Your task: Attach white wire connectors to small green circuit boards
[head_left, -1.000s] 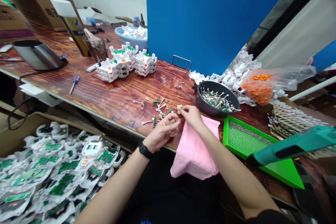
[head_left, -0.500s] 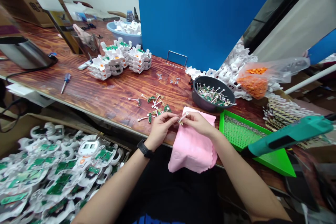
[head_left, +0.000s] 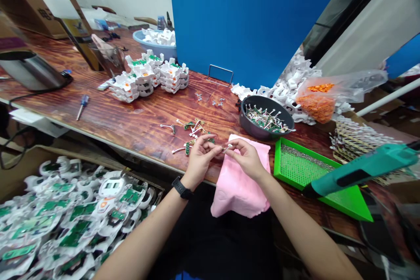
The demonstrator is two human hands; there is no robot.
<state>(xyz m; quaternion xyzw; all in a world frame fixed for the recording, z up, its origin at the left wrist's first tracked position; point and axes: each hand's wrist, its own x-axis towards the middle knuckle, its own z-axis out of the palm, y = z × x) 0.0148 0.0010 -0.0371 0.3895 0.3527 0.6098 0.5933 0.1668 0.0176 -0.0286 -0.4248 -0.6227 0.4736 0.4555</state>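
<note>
Above the near end of a pink cloth (head_left: 241, 179), my left hand (head_left: 201, 157) and my right hand (head_left: 246, 156) meet fingertip to fingertip. Both pinch a small wired circuit board (head_left: 225, 149) with a white connector; fingers cover most of it. Just left of my left hand, several similar green boards with white leads (head_left: 194, 129) lie loose on the wooden table (head_left: 138, 118). Beyond my right hand stands a dark round bowl (head_left: 244, 118) full of the same wired boards.
A green perforated tray (head_left: 278, 157) holds small metal pieces, with a teal electric screwdriver (head_left: 361, 169) over it. Stacked white housings (head_left: 141, 76) stand at the back left. A screwdriver (head_left: 82, 106) lies left. A carton of housings (head_left: 82, 214) sits below the table edge.
My fingers have shifted slightly around the small wired board, and its white connector has turned and shows less. The view has moved a little; the things on the table stay put.
</note>
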